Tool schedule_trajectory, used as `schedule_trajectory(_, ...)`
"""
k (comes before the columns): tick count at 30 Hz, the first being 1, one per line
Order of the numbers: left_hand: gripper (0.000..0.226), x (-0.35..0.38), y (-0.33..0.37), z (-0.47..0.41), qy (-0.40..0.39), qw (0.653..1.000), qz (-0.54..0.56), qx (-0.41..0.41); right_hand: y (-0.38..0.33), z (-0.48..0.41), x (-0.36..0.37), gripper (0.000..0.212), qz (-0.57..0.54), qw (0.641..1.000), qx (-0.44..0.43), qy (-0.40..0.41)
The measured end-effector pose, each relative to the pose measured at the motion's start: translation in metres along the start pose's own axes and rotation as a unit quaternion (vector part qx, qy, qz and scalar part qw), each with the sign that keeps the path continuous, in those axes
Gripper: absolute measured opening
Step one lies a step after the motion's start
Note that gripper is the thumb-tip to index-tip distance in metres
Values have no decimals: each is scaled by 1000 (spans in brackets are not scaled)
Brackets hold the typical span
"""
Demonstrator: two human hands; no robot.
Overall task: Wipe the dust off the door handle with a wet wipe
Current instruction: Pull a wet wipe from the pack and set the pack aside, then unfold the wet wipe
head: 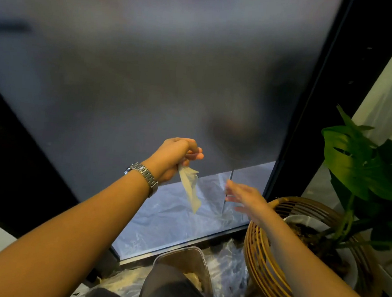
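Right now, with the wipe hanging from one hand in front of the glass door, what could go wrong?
1. The left hand pinches the wet wipe only at its top; it hangs loose and may slip to the floor.
2. The right hand is open beside the wicker basket with the plant; a wide move might knock it.
3. No clear door handle is visible here, only a thin vertical bar low on the frosted glass door, so the wipe may land on glass.

Left hand [178, 157] raised with fingers pinched together, right hand [245, 196] lower, fingers spread
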State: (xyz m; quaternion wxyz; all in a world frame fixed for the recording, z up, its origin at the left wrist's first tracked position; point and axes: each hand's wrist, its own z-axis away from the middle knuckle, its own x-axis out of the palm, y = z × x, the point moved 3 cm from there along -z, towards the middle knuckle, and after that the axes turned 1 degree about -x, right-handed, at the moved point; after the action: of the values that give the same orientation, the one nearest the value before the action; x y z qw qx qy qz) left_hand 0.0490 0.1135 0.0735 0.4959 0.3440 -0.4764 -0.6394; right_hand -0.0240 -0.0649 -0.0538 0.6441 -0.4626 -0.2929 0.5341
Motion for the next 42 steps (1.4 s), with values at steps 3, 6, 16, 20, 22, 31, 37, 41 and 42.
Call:
schedule_trajectory(3, 12, -15, 14, 8, 4, 998, 59, 12, -71, 19, 55, 46, 1, 977, -55, -205)
schedule_trajectory(6, 11, -40, 31, 18, 11, 993, 114, 40, -103, 34, 88, 27, 45, 951, -112, -284)
schedule_trajectory(16, 26, -147, 68, 69, -16, 978, -99, 180, -185, 76, 170, 13, 59, 934, -286, -207)
schedule_trajectory(20, 32, -182, 76, 92, 27, 945, -237, 225, -206, 90, 202, 14, 74, 915, -325, -229)
schedule_trajectory(22, 27, -196, 80, 100, 64, 926, -277, 248, -214, 95, 215, 12, 85, 906, -337, -240)
schedule_trajectory(31, 17, -248, 89, 119, 238, 913, -164, 288, -230, 98, 242, 9, 68, 911, -351, -207)
schedule_trajectory(37, 19, -249, 84, 116, 179, 951, -18, 252, -233, 97, 249, 11, 26, 927, -306, -216)
schedule_trajectory(41, 20, -254, 78, 109, 143, 963, 91, 209, -235, 97, 247, 14, -35, 929, -280, -240)
schedule_trajectory(42, 20, -254, 77, 108, 136, 966, 101, 197, -235, 98, 248, 15, -30, 927, -285, -241)
